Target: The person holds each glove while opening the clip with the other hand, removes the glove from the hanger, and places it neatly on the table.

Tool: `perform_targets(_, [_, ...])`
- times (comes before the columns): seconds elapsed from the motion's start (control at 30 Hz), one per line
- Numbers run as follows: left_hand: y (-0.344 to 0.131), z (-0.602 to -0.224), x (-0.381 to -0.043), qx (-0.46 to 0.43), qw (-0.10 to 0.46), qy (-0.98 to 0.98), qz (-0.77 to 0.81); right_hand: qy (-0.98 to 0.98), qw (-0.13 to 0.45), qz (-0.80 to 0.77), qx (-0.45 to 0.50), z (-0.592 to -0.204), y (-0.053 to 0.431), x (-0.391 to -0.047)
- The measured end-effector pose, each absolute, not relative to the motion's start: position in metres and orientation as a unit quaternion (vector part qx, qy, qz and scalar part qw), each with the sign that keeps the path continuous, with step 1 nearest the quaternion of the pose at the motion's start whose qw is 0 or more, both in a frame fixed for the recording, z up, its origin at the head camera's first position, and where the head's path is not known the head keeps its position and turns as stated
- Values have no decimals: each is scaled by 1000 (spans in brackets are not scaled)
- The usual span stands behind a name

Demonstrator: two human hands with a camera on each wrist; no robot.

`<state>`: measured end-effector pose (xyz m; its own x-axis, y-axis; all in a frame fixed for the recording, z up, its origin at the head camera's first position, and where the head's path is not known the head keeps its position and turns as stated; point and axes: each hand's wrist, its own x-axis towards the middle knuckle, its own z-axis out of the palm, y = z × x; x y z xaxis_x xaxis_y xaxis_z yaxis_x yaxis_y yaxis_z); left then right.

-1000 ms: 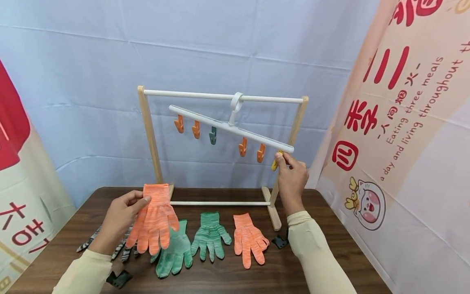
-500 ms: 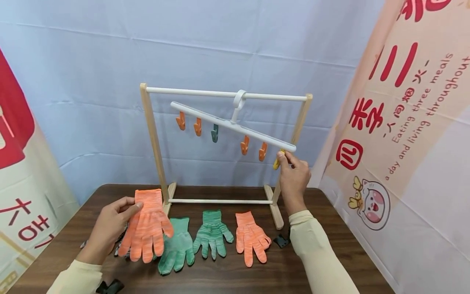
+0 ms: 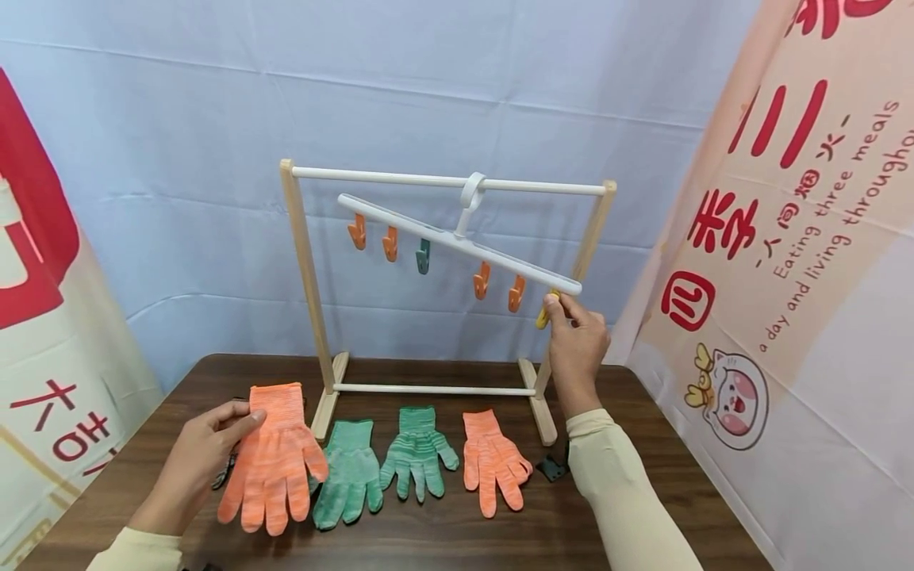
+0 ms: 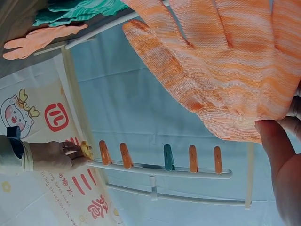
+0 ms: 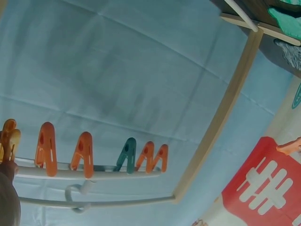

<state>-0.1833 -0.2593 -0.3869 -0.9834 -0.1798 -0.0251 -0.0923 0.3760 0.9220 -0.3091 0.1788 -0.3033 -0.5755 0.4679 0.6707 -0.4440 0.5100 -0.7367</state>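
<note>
My left hand (image 3: 203, 460) pinches an orange glove (image 3: 274, 468) by its cuff, fingers of the glove hanging down, above the left of the table. My right hand (image 3: 580, 341) grips a yellow clothespin (image 3: 545, 311) at the low right end of a white hanger (image 3: 457, 243). The hanger tilts down to the right from a white rod. Orange clothespins (image 3: 481, 281) and one green clothespin (image 3: 423, 257) hang along it, holding nothing. In the left wrist view, the thumb (image 4: 277, 160) presses on the cuff of the orange glove.
A wooden stand (image 3: 305, 270) carries the hanger. Two green gloves (image 3: 350, 476) and another orange glove (image 3: 493, 464) lie on the brown table (image 3: 428, 547). A dark, partly hidden thing lies behind the held glove. A small black item (image 3: 551, 468) sits by the right sleeve.
My left hand has moved left and down with the orange glove, away from the stand. The right hand keeps its grip on the yellow clothespin. The head view has shifted slightly.
</note>
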Motion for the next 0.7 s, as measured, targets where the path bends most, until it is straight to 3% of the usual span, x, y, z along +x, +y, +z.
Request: perform_targets(0.7, [-272, -409, -167, 112, -67, -807, -577, -739, 453, 498, -5, -300, 184, -306])
